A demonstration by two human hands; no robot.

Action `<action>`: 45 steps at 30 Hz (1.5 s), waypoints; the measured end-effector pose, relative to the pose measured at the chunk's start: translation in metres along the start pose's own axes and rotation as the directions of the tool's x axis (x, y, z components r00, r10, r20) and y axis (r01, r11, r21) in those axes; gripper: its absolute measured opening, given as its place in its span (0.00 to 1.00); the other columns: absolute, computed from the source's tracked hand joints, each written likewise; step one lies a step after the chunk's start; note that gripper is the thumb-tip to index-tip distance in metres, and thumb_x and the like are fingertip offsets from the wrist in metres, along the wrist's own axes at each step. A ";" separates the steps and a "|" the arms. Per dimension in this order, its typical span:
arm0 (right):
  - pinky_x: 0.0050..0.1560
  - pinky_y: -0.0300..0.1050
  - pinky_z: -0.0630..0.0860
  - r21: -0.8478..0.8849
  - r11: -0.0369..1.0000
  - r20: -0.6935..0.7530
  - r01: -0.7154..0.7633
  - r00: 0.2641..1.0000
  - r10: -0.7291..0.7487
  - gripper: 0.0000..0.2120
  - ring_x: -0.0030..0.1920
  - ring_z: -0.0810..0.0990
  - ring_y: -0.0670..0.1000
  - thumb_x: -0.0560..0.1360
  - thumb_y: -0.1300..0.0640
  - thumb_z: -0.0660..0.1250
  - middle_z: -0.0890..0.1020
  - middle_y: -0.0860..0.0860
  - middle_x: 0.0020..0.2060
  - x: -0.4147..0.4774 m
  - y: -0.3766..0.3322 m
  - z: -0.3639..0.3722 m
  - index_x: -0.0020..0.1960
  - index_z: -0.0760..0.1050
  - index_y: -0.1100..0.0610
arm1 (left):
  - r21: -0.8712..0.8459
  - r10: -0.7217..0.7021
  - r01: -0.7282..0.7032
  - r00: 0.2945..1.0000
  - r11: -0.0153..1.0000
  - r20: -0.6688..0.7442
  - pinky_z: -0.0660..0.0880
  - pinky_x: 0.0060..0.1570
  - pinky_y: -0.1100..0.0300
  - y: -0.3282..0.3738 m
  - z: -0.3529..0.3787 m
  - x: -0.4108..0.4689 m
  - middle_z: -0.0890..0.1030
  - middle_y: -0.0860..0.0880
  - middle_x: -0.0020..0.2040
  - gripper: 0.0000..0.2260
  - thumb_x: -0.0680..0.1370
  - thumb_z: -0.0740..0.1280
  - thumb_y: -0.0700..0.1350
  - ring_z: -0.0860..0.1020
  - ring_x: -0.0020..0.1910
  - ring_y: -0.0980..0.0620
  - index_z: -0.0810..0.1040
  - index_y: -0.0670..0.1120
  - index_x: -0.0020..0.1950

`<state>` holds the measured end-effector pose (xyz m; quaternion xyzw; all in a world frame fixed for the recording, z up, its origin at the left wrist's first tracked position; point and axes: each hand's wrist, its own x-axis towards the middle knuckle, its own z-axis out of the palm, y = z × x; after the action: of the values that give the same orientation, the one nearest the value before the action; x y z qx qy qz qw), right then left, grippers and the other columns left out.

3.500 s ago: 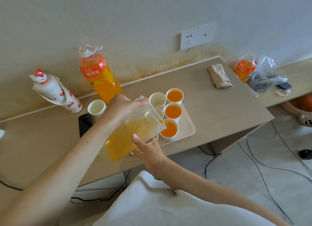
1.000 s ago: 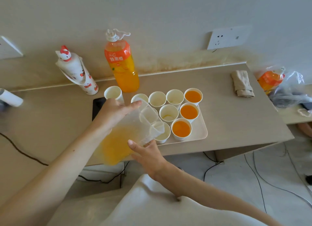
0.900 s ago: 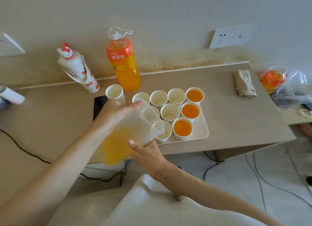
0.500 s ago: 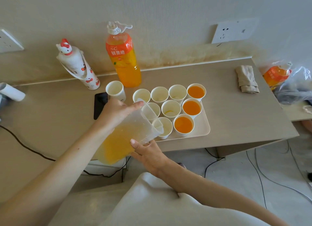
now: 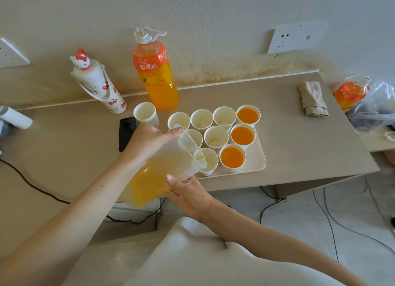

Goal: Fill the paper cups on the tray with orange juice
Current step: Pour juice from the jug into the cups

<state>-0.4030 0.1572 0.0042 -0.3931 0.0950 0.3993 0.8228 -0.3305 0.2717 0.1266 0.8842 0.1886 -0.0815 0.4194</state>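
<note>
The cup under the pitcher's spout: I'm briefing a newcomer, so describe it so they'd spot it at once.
On the beige table lies a cream tray of white paper cups. In its nearest row two show; the wanted cup is the left one, beside a full cup. It alone sits under the spout of the tilted pitcher.

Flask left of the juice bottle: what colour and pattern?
The flask is white with small red cartoon prints and a red-bowed cat-head cap; head view.
</note>
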 end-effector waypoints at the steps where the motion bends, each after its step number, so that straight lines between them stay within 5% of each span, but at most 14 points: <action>1: 0.71 0.63 0.66 0.009 1.000 0.007 -0.002 1.000 0.002 0.49 0.66 0.77 0.56 0.57 0.46 0.84 0.79 0.54 0.64 0.000 -0.001 -0.001 0.71 0.66 0.55 | 0.004 -0.004 0.004 1.000 1.000 -0.003 0.61 0.39 0.55 0.001 0.000 -0.001 0.58 0.53 0.24 0.30 0.69 0.73 0.62 0.63 0.30 0.50 0.57 0.47 0.26; 7: 0.71 0.62 0.66 0.042 0.999 0.013 -0.026 1.000 0.026 0.44 0.66 0.76 0.56 0.61 0.49 0.81 0.79 0.54 0.64 -0.002 -0.003 0.000 0.71 0.66 0.56 | -0.009 -0.002 0.002 0.999 1.000 0.036 0.65 0.41 0.54 -0.001 0.001 0.000 0.68 0.45 0.32 0.30 0.61 0.71 0.69 0.69 0.34 0.48 0.74 0.40 0.32; 11: 0.72 0.62 0.65 0.045 0.999 0.021 -0.021 1.000 0.020 0.50 0.67 0.75 0.56 0.55 0.46 0.85 0.78 0.53 0.65 -0.002 -0.003 0.001 0.71 0.67 0.55 | -0.002 0.015 -0.015 0.999 1.000 0.032 0.65 0.40 0.54 -0.001 0.000 0.001 0.68 0.45 0.33 0.29 0.62 0.72 0.69 0.69 0.34 0.48 0.72 0.42 0.33; 16: 0.72 0.63 0.65 0.044 0.999 0.036 -0.020 0.999 0.018 0.49 0.67 0.75 0.56 0.56 0.46 0.84 0.79 0.53 0.65 -0.003 -0.002 0.000 0.71 0.67 0.55 | 0.016 0.011 -0.012 1.000 1.000 0.027 0.67 0.40 0.54 -0.001 0.000 0.001 0.73 0.46 0.35 0.38 0.54 0.67 0.74 0.72 0.35 0.48 0.79 0.37 0.37; 21: 0.72 0.62 0.65 0.051 0.998 0.026 -0.026 0.999 0.024 0.49 0.68 0.74 0.57 0.56 0.46 0.85 0.78 0.54 0.66 -0.004 -0.004 0.001 0.71 0.66 0.55 | 0.007 0.008 -0.008 0.999 1.000 0.034 0.70 0.41 0.52 -0.001 0.000 0.001 0.78 0.43 0.38 0.42 0.57 0.69 0.73 0.76 0.37 0.47 0.80 0.32 0.43; 24: 0.72 0.63 0.65 0.047 0.999 0.019 -0.017 1.000 0.016 0.53 0.68 0.74 0.57 0.52 0.45 0.85 0.78 0.53 0.66 -0.004 -0.004 0.002 0.72 0.66 0.55 | 0.015 0.032 -0.032 0.999 0.999 0.026 0.74 0.46 0.48 -0.001 0.001 0.001 0.82 0.37 0.45 0.35 0.67 0.72 0.66 0.80 0.43 0.41 0.80 0.32 0.48; 28: 0.72 0.63 0.65 0.040 0.999 0.022 -0.021 1.000 0.020 0.51 0.68 0.73 0.57 0.54 0.45 0.85 0.77 0.53 0.66 -0.004 -0.004 0.002 0.71 0.67 0.54 | 0.012 0.035 -0.035 0.999 0.999 0.018 0.69 0.40 0.53 0.002 0.001 -0.001 0.78 0.37 0.35 0.30 0.69 0.72 0.63 0.77 0.36 0.40 0.77 0.33 0.36; 30: 0.72 0.63 0.64 0.034 0.999 0.030 -0.025 0.999 0.024 0.46 0.68 0.73 0.57 0.59 0.47 0.83 0.77 0.53 0.66 -0.007 -0.005 0.003 0.71 0.67 0.54 | 0.025 0.030 -0.030 1.000 0.999 0.000 0.65 0.37 0.54 0.003 0.001 -0.003 0.68 0.46 0.26 0.28 0.69 0.73 0.61 0.69 0.28 0.48 0.66 0.41 0.27; 33: 0.73 0.62 0.64 0.042 0.999 0.012 -0.032 0.999 0.032 0.38 0.69 0.73 0.57 0.65 0.51 0.78 0.77 0.53 0.67 -0.009 -0.007 0.003 0.71 0.67 0.54 | 0.018 0.026 -0.027 1.000 0.999 0.008 0.66 0.38 0.54 0.003 0.001 -0.002 0.71 0.45 0.30 0.26 0.69 0.73 0.63 0.71 0.31 0.50 0.69 0.42 0.30; 45: 0.72 0.57 0.65 0.067 0.997 -0.014 -0.039 0.999 0.040 0.37 0.70 0.71 0.57 0.67 0.54 0.74 0.74 0.53 0.69 -0.012 -0.010 0.003 0.73 0.63 0.54 | 0.021 0.011 -0.012 1.000 1.000 0.007 0.66 0.38 0.53 0.003 0.001 -0.002 0.73 0.41 0.32 0.30 0.68 0.73 0.64 0.72 0.32 0.48 0.74 0.36 0.33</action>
<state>-0.4041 0.1491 0.0171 -0.3664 0.1226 0.4091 0.8267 -0.3311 0.2686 0.1288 0.8893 0.1812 -0.0841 0.4113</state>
